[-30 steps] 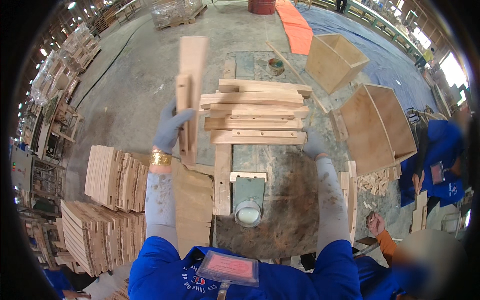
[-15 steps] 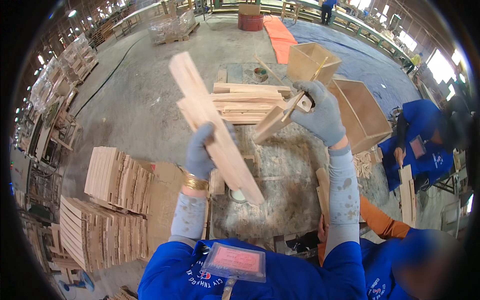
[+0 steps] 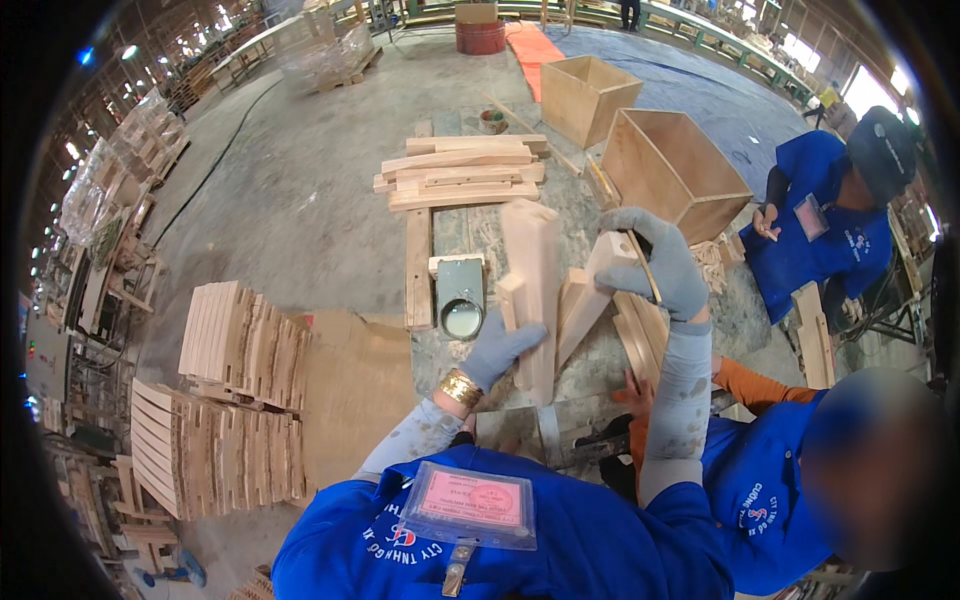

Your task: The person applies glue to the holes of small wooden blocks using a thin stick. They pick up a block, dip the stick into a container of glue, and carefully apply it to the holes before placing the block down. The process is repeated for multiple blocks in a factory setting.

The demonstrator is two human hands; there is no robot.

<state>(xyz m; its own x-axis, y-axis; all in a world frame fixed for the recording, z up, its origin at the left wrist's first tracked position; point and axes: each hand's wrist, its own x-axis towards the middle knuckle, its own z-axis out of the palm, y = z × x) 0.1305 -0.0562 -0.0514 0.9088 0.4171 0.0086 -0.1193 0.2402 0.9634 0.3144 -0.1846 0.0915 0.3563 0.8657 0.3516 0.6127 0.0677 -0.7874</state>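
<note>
Our left hand (image 3: 504,350) grips a board (image 3: 531,255), our right hand (image 3: 674,262) a rail (image 3: 584,318) and thin stick (image 3: 644,264); slats (image 3: 462,197) lie untouched toward the bench (image 3: 576,225)'s far-left corner!

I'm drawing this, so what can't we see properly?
In the head view:
Left hand: some fingers hidden behind its wooden pieces.
Far person: upper body cut off by the top edge.
Nearest co-worker: face blurred.
Round pot: contents too small to tell.

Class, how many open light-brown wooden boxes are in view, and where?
2: the far box, right of centre, and the nearer box, just beyond the grey-gloved right hand. Others may be hidden.
</note>
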